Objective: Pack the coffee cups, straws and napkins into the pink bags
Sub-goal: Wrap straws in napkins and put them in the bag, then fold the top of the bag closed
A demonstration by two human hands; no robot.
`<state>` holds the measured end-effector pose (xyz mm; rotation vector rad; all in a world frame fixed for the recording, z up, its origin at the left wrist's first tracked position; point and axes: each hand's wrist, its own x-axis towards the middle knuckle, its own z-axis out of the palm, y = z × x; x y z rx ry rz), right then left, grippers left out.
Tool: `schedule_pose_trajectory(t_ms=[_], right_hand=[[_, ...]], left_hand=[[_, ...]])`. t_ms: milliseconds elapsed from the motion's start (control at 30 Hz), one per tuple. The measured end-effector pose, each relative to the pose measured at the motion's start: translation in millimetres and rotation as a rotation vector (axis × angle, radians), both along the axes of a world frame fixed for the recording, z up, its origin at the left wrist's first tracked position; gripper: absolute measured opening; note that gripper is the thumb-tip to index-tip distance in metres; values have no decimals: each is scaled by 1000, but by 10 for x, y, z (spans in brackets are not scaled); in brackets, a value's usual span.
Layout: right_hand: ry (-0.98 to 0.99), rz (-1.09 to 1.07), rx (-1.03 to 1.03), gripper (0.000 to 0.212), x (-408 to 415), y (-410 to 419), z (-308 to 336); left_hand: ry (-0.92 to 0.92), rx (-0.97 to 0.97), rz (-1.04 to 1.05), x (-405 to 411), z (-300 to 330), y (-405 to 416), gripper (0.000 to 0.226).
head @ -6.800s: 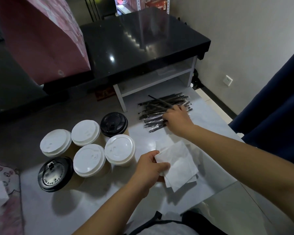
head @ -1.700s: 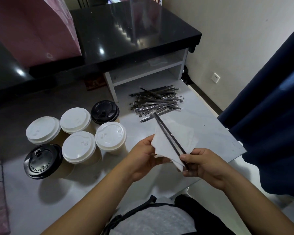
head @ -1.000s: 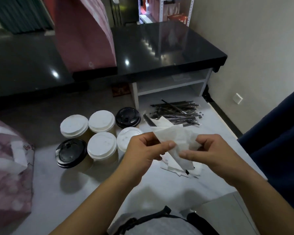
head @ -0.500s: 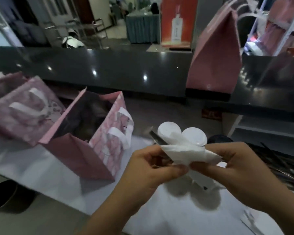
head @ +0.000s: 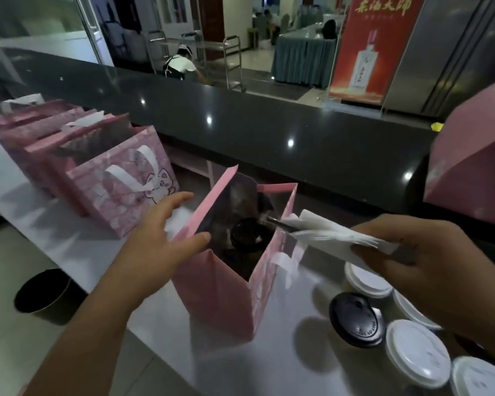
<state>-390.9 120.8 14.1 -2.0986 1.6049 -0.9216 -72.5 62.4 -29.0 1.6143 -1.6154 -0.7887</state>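
Observation:
An open pink bag [head: 223, 292] stands on the white table in front of me, with a black-lidded cup [head: 247, 234] inside it. My left hand [head: 160, 238] holds the bag's left rim, thumb on the edge and fingers spread. My right hand [head: 409, 252] grips a folded white napkin [head: 335, 232] with a dark straw [head: 277, 222] in it. The straw's tip pokes over the bag's right rim. A black-lidded cup [head: 356, 321] and several white-lidded cups [head: 416, 351] stand at the lower right.
More pink bags [head: 120, 184] with white ribbon handles stand in a row at the left. Another pink bag [head: 472, 155] sits on the black counter [head: 269, 130] at the right. A dark bin [head: 42, 292] is on the floor at the lower left.
My view turned left from the cups and straws to the bags. My left hand let go of the napkin and took the bag's rim. My right hand carried napkin and straw to the bag's opening.

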Motion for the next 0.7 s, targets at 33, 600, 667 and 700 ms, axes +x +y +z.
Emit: schedule_pose_trajectory(t_ms=[33, 600, 667, 700], right_hand=[[63, 20, -22, 33, 82, -90, 43], [886, 228, -93, 30, 1204, -1382, -71], [881, 271, -81, 31, 1285, -1469, -171], [886, 297, -74, 31, 1327, -1511, -227]], left_hand=[[-30, 34, -29, 19, -40, -79, 70], [-84, 122, -330, 362, -114, -677, 86], [-27, 132, -358, 417, -137, -770, 81], [11, 133, -367, 455, -147, -826, 78]])
